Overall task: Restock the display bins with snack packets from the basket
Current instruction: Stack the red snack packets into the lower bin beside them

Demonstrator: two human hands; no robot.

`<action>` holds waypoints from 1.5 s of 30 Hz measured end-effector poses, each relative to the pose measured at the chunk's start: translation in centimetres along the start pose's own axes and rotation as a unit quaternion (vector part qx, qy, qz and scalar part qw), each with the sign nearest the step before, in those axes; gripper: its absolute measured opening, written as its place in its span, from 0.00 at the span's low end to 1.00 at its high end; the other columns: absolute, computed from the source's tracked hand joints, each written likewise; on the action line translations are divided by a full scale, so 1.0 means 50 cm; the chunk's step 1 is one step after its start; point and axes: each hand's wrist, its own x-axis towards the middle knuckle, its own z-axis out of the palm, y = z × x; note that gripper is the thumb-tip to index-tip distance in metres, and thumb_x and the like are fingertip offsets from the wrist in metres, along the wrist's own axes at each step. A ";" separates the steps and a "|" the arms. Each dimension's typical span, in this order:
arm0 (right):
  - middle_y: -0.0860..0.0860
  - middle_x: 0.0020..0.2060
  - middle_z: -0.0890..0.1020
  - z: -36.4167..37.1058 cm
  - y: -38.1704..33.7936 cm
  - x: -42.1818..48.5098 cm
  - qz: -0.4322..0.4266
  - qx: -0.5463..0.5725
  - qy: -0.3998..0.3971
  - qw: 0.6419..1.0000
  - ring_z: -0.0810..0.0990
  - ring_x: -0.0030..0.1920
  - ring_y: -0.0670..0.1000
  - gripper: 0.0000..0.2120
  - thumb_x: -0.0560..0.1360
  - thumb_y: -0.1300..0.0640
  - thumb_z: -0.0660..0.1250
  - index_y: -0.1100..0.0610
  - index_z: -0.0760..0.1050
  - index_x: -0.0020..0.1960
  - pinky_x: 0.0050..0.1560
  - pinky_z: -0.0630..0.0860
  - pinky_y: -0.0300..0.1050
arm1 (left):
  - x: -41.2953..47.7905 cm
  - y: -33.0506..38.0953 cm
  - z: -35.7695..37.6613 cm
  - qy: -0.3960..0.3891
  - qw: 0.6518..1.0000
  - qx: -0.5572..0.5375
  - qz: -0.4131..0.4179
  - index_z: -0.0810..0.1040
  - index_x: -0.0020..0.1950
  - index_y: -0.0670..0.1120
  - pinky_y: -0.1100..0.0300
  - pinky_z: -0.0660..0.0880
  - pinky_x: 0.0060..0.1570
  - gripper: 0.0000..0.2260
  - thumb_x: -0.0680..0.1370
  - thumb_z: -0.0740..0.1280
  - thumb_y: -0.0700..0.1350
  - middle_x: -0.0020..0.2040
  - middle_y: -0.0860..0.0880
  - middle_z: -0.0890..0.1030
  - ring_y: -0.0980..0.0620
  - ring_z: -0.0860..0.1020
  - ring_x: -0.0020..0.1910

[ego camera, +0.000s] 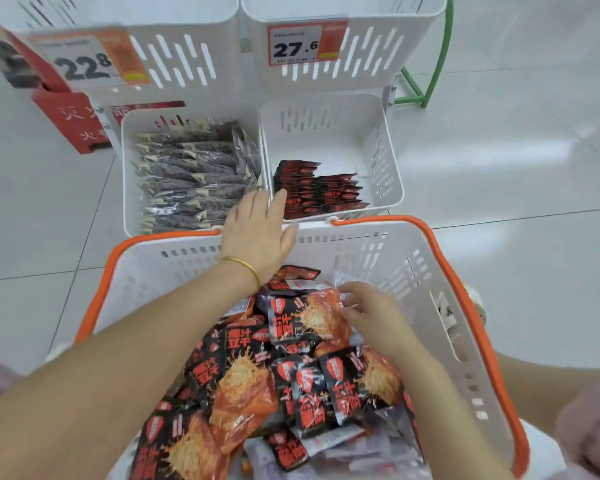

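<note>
**A:** Straight to the snack packets (257, 375): red and black, heaped loosely in the basket (465, 282), the white one with the orange rim at the near edge of the scene.

**B:** The right hand (371, 313) is down in that heap. Its fingers curl onto the right edge of the top packet (305, 320), so it has a grip on that one.

**A:** And the left hand (258, 230)?

**B:** Released. The fingers are straight, the palm faces down and it holds nothing. It hangs over the basket's far rim, with the fingertips at the divide between the two lower bins. There's a gold bangle (243, 266) on that wrist.

**A:** On to the bins, just beyond the basket.

**B:** The right lower bin (388, 161) holds a short row of matching red packets (319, 192) against its near left side, and the rest of its floor is bare white. The left lower bin (129, 168) is packed with dark packets (194, 174), lined up on edge.

**A:** Further out?

**B:** Two upper bins sit above and behind those two. The right upper bin (378, 64) carries a price tag (303, 41) reading 27.6. The left upper bin (187, 64) has a tag (87, 60) reading 22.8, a bit blurred.

**A:** And at the edges?

**B:** There's a red box (73, 123) on the floor at far left and a green frame (433, 64) at far right. Pale glossy floor tiles (499, 168) lie all around.
</note>
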 end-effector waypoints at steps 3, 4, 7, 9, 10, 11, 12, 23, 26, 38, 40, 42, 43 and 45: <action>0.54 0.60 0.77 0.043 -0.005 0.011 -0.008 -0.108 0.034 0.993 0.76 0.59 0.56 0.26 0.76 0.49 0.66 0.53 0.64 0.71 0.55 0.74 0.51 | -0.080 -0.004 -0.009 -0.005 0.999 -0.038 0.021 0.66 0.70 0.41 0.44 0.66 0.64 0.29 0.76 0.47 0.56 0.67 0.39 0.69 0.40 0.65 0.67; 0.54 0.61 0.76 0.054 -0.006 0.014 -0.010 -0.150 0.060 0.987 0.75 0.60 0.57 0.29 0.75 0.45 0.66 0.53 0.62 0.72 0.54 0.74 0.52 | -0.098 -0.009 -0.009 -0.010 0.999 -0.039 0.017 0.66 0.70 0.41 0.44 0.66 0.64 0.26 0.77 0.50 0.55 0.67 0.39 0.69 0.39 0.65 0.67; 0.56 0.65 0.70 0.081 -0.008 0.012 0.013 -0.201 0.087 0.976 0.72 0.63 0.59 0.36 0.72 0.41 0.68 0.53 0.58 0.72 0.56 0.73 0.55 | -0.139 -0.013 -0.012 -0.021 0.998 -0.051 -0.032 0.65 0.70 0.40 0.47 0.61 0.68 0.22 0.80 0.58 0.49 0.70 0.39 0.65 0.41 0.60 0.70; 0.59 0.65 0.68 0.087 -0.009 0.009 0.032 -0.154 0.089 0.984 0.72 0.61 0.61 0.39 0.69 0.44 0.72 0.53 0.57 0.72 0.57 0.74 0.57 | -0.160 -0.015 -0.012 -0.029 0.997 -0.056 -0.051 0.64 0.71 0.41 0.48 0.60 0.69 0.21 0.80 0.58 0.48 0.71 0.40 0.63 0.41 0.59 0.70; 0.59 0.65 0.68 0.088 -0.010 0.008 0.044 -0.121 0.095 0.987 0.73 0.60 0.61 0.40 0.68 0.46 0.74 0.53 0.57 0.73 0.57 0.74 0.57 | -0.170 -0.017 -0.013 -0.034 0.996 -0.057 -0.054 0.64 0.71 0.41 0.48 0.59 0.70 0.21 0.80 0.58 0.48 0.71 0.40 0.62 0.42 0.58 0.70; 0.60 0.65 0.67 0.087 -0.011 0.005 0.052 -0.090 0.100 0.990 0.74 0.59 0.62 0.42 0.67 0.48 0.76 0.53 0.57 0.73 0.57 0.75 0.57 | -0.178 -0.019 -0.012 -0.042 0.996 -0.059 -0.059 0.64 0.71 0.42 0.49 0.59 0.70 0.21 0.80 0.58 0.48 0.72 0.41 0.62 0.42 0.58 0.71; 0.60 0.66 0.66 0.083 -0.013 0.001 0.058 -0.058 0.105 0.991 0.74 0.60 0.62 0.43 0.67 0.51 0.77 0.53 0.56 0.74 0.58 0.74 0.56 | -0.186 -0.021 -0.011 -0.054 0.995 -0.061 -0.065 0.63 0.72 0.42 0.49 0.59 0.70 0.21 0.80 0.58 0.48 0.72 0.41 0.61 0.43 0.57 0.71; 0.56 0.47 0.83 0.024 -0.051 -0.018 0.081 0.553 0.068 0.826 0.80 0.45 0.54 0.10 0.75 0.66 0.66 0.63 0.75 0.57 0.44 0.80 0.44 | -0.183 0.020 0.006 -0.057 0.876 -0.391 -0.276 0.69 0.66 0.39 0.51 0.65 0.67 0.28 0.75 0.64 0.58 0.65 0.44 0.70 0.45 0.69 0.66; 0.56 0.48 0.84 0.047 -0.090 -0.017 0.045 0.543 -0.010 0.838 0.83 0.46 0.54 0.07 0.76 0.65 0.65 0.61 0.76 0.54 0.43 0.81 0.43 | -0.178 0.041 -0.010 -0.048 0.707 -0.627 -0.324 0.73 0.60 0.36 0.45 0.75 0.59 0.17 0.77 0.67 0.47 0.58 0.39 0.78 0.44 0.79 0.55; 0.50 0.60 0.77 0.137 -0.088 0.128 -0.118 -0.274 0.135 0.945 0.69 0.63 0.55 0.14 0.79 0.52 0.60 0.52 0.73 0.64 0.58 0.67 0.49 | -0.203 -0.124 -0.007 0.089 0.701 -0.572 -0.417 0.73 0.55 0.40 0.37 0.76 0.52 0.14 0.72 0.69 0.41 0.50 0.37 0.80 0.38 0.80 0.49; 0.50 0.56 0.78 0.151 -0.077 0.141 -0.116 -0.319 0.131 0.931 0.69 0.61 0.55 0.12 0.79 0.54 0.59 0.51 0.76 0.60 0.55 0.66 0.47 | -0.211 -0.126 0.001 0.073 0.709 -0.567 -0.413 0.74 0.55 0.42 0.37 0.75 0.53 0.13 0.72 0.68 0.42 0.50 0.39 0.80 0.39 0.80 0.49; 0.50 0.52 0.79 0.149 -0.066 0.146 -0.122 -0.292 0.164 0.934 0.71 0.58 0.55 0.10 0.78 0.55 0.61 0.51 0.79 0.56 0.52 0.66 0.47 | -0.213 -0.125 0.007 0.063 0.708 -0.569 -0.413 0.74 0.55 0.44 0.38 0.75 0.53 0.12 0.73 0.67 0.43 0.51 0.40 0.80 0.40 0.79 0.50; 0.50 0.51 0.80 0.142 -0.065 0.144 -0.132 -0.247 0.189 0.941 0.72 0.56 0.55 0.09 0.78 0.55 0.63 0.52 0.81 0.53 0.51 0.67 0.47 | -0.213 -0.123 0.007 0.061 0.706 -0.569 -0.417 0.73 0.54 0.45 0.38 0.75 0.54 0.11 0.74 0.67 0.43 0.52 0.41 0.80 0.41 0.79 0.51; 0.50 0.47 0.81 0.116 -0.072 0.134 -0.130 -0.115 0.231 0.957 0.74 0.51 0.54 0.07 0.76 0.58 0.65 0.55 0.81 0.49 0.48 0.69 0.46 | -0.208 -0.121 0.009 0.062 0.699 -0.569 -0.428 0.71 0.52 0.46 0.39 0.75 0.55 0.08 0.75 0.67 0.43 0.53 0.41 0.79 0.41 0.79 0.52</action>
